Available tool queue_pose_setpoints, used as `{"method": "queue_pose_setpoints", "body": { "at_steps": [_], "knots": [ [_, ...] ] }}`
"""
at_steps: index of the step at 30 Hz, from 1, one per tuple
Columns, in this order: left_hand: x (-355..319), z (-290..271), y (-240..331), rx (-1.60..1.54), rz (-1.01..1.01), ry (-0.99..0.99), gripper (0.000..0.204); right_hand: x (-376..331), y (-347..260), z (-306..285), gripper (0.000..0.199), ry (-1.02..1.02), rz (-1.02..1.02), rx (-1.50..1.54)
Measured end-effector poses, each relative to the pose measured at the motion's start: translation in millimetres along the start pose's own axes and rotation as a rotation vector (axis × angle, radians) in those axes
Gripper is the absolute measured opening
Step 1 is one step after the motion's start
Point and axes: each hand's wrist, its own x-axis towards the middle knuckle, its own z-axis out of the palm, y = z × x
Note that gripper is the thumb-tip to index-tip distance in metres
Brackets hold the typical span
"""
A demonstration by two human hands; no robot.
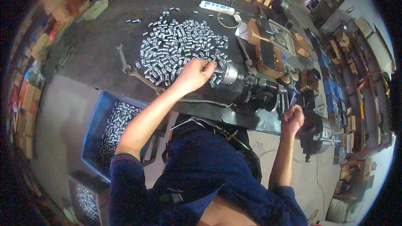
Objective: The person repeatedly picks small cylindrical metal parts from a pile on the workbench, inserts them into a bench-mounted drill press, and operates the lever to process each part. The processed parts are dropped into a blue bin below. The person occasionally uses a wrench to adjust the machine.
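Some pale lettering (pixel 178 194) on navy shirt (pixel 197 155); left fingers (pixel 208 69) together at silver chuck (pixel 230 74); right fingers (pixel 294 111) curled, hold unclear.

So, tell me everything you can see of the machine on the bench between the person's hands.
The machine looks metallic, mostly dark, and lies near the front edge of the dark bench. Its left end is a silvery round head; rightward come narrower, shaft-like sections and bulkier dark parts. The left hand is beside the head, the right hand curled near the other end; actual contact and any turning cannot be told.
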Motion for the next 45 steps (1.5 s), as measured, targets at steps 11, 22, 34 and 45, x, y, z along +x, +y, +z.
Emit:
{"method": "queue_pose_setpoints", "body": {
  "at_steps": [11,22,34,45],
  "knots": [
    [-126.6,-113.3,-69.0,0.435,-0.331,0.112,0.034,103.0,52.6,19.0,0.025,0.205,-0.221,-0.504],
    [-98.4,-64.8,-51.8,0.695,0.058,0.058,0.015,-5.0,-19.3,35.7,0.022,0.126,-0.123,-0.034],
    [-5.1,19.7,-59.2,1.083,0.39,-0.237,0.019,-1.5,46.5,-1.8,0.017,0.209,0.072,-0.004],
    [-4.1,9.2,-71.6,0.823,0.267,-0.163,0.014,-0.8,43.6,-4.4,0.018,0.172,0.102,-0.055]
  ]
}}
